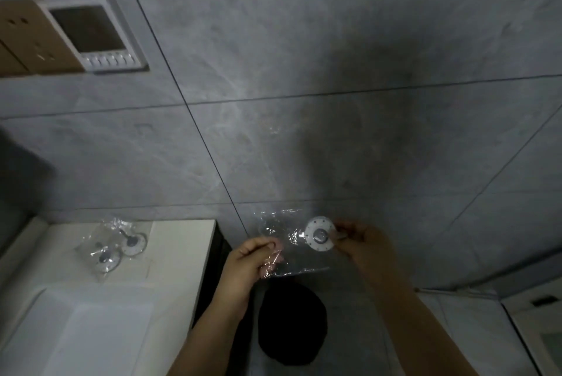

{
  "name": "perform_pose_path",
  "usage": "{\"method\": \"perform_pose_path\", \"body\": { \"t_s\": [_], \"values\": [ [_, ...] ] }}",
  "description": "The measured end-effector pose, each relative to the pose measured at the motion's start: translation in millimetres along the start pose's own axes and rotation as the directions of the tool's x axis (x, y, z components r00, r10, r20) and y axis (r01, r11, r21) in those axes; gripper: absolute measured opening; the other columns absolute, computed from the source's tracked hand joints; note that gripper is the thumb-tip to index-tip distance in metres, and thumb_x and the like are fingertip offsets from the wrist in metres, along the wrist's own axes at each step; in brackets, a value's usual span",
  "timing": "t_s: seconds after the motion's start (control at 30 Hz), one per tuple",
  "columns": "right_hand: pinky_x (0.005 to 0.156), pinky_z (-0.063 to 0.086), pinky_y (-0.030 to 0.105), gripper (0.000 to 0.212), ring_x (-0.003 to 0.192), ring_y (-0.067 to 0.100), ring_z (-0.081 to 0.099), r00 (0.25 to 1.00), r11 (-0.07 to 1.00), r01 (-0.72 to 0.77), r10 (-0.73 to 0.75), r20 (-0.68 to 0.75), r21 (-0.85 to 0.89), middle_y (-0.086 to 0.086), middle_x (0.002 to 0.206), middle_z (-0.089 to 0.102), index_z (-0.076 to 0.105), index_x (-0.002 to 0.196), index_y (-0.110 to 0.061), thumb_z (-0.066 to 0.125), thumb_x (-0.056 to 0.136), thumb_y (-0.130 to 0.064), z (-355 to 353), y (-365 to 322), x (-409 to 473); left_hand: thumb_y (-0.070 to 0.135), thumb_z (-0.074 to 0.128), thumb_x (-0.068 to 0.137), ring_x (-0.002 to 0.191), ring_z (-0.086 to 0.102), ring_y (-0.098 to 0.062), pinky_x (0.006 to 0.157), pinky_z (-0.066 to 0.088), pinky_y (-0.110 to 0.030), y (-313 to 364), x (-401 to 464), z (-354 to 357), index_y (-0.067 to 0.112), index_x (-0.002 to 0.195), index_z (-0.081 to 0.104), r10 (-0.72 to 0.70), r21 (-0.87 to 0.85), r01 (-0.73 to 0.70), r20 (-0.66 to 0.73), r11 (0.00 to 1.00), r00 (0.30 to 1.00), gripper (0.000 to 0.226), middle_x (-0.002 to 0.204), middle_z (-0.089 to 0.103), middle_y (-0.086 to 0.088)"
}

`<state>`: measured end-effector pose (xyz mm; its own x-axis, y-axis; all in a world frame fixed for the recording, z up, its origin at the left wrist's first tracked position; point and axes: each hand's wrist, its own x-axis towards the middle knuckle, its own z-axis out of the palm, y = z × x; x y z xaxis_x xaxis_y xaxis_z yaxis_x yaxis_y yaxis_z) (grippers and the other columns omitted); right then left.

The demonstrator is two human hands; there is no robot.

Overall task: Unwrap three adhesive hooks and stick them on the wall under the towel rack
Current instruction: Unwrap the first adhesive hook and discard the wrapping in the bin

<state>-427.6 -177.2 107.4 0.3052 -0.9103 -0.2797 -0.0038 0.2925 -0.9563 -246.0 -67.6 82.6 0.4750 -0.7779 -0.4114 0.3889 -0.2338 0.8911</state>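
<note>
Adhesive hook (319,234): round white disc with a dark centre, flat face turned toward the camera, held before the grey tiled wall (304,71) at about 5 o'clock in the view. No long axis can be told. Right hand (363,243), fingers curled, pinches the disc's edge at its 3 o'clock. Left hand (251,257), fingers curled, grips the clear plastic wrapper (282,241), which stretches from the disc toward 9 o'clock. Two more wrapped hooks (117,246) lie together on the white counter (182,241) at 8 o'clock. A white control panel (97,36) is on the wall at 10 o'clock.
</note>
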Motion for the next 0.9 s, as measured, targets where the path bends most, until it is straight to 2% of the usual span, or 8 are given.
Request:
{"method": "perform_pose_path", "body": {
  "t_s": [0.1, 0.2, 0.33, 0.47, 0.6, 0.67, 0.8, 0.9],
  "values": [
    [0.077, 0.053, 0.035, 0.021, 0.08, 0.02, 0.064, 0.997, 0.996, -0.08, 0.08, 0.01, 0.042, 0.007, 0.08, 0.07, 0.07, 0.094, -0.007, 0.067, 0.077, 0.005, -5, 23, 8, 0.0, 0.06, 0.082, 0.086, 0.072, -0.015, 0.075, 0.056, -0.024, -24, 7, -9, 0.014, 0.084, 0.077, -0.053, -0.002, 0.053, -0.049, 0.999, 0.997, 0.022, 0.089, 0.077, -0.006],
    [0.082, 0.051, 0.041, 0.02, 0.084, 0.023, 0.064, 0.988, 0.986, -0.15, 0.151, -0.011, 0.075, 0.009, 0.083, 0.07, 0.07, 0.092, -0.008, 0.066, 0.078, 0.005, -15, 52, 14, -0.007, 0.055, 0.083, 0.082, 0.068, -0.023, 0.079, 0.052, -0.032, -57, 18, -16, 0.007, 0.086, 0.073, -0.119, -0.019, 0.117, -0.116, 0.993, 0.986, 0.024, 0.086, 0.073, -0.01],
    [0.091, 0.05, 0.045, 0.021, 0.095, 0.028, 0.064, 0.959, 0.955, -0.272, 0.279, -0.042, 0.121, 0.011, 0.09, 0.069, 0.068, 0.085, -0.013, 0.062, 0.08, 0.007, -26, 103, 26, -0.008, 0.054, 0.088, 0.071, 0.065, -0.018, 0.066, 0.055, -0.022, -118, 42, -27, 0.001, 0.097, 0.066, -0.226, -0.001, 0.233, -0.253, 0.972, 0.941, 0.018, 0.086, 0.068, -0.012],
    [0.079, 0.054, 0.034, 0.026, 0.092, 0.023, 0.069, 0.94, 0.933, -0.329, 0.338, -0.043, 0.144, 0.008, 0.09, 0.074, 0.073, 0.081, -0.015, 0.058, 0.083, 0.005, -30, 164, 42, -0.007, 0.06, 0.086, 0.077, 0.065, -0.024, 0.075, 0.054, -0.032, -184, 65, -43, 0.003, 0.09, 0.069, -0.253, 0.028, 0.285, -0.383, 0.958, 0.889, 0.014, 0.085, 0.069, -0.014],
    [0.068, 0.057, 0.025, 0.023, 0.083, 0.014, 0.072, 0.915, 0.906, -0.394, 0.403, -0.03, 0.152, 0.003, 0.086, 0.077, 0.076, 0.078, -0.018, 0.06, 0.084, -0.002, -28, 231, 61, -0.009, 0.062, 0.084, 0.069, 0.061, -0.02, 0.06, 0.053, -0.021, -255, 98, -58, -0.004, 0.091, 0.067, -0.216, 0.133, 0.306, -0.458, 0.943, 0.863, 0.01, 0.076, 0.066, -0.012],
    [0.066, 0.058, 0.023, 0.019, 0.083, 0.014, 0.072, 0.901, 0.894, -0.415, 0.429, -0.057, 0.167, 0.003, 0.087, 0.077, 0.074, 0.081, -0.016, 0.059, 0.086, -0.003, -27, 263, 69, -0.011, 0.061, 0.084, 0.071, 0.058, -0.024, 0.063, 0.05, -0.024, -292, 116, -68, -0.005, 0.091, 0.064, -0.231, 0.145, 0.337, -0.481, 0.93, 0.846, 0.01, 0.074, 0.062, -0.013],
    [0.071, 0.055, 0.027, 0.014, 0.088, 0.018, 0.069, 0.884, 0.886, -0.419, 0.448, -0.136, 0.198, 0.007, 0.092, 0.073, 0.07, 0.086, -0.015, 0.06, 0.086, -0.005, -26, 322, 85, -0.011, 0.063, 0.082, 0.078, 0.058, -0.028, 0.074, 0.049, -0.036, -370, 150, -90, -0.013, 0.1, 0.062, -0.296, 0.156, 0.427, -0.514, 0.891, 0.805, 0.018, 0.083, 0.063, -0.02],
    [0.075, 0.056, 0.03, 0.01, 0.087, 0.018, 0.071, 0.876, 0.886, -0.42, 0.452, -0.167, 0.197, 0.008, 0.092, 0.074, 0.071, 0.087, -0.013, 0.064, 0.084, -0.007, -26, 359, 92, -0.011, 0.066, 0.081, 0.064, 0.057, -0.026, 0.062, 0.052, -0.028, -416, 168, -108, -0.009, 0.093, 0.064, -0.336, 0.172, 0.48, -0.516, 0.86, 0.788, 0.013, 0.07, 0.061, -0.014]
  ]
}}
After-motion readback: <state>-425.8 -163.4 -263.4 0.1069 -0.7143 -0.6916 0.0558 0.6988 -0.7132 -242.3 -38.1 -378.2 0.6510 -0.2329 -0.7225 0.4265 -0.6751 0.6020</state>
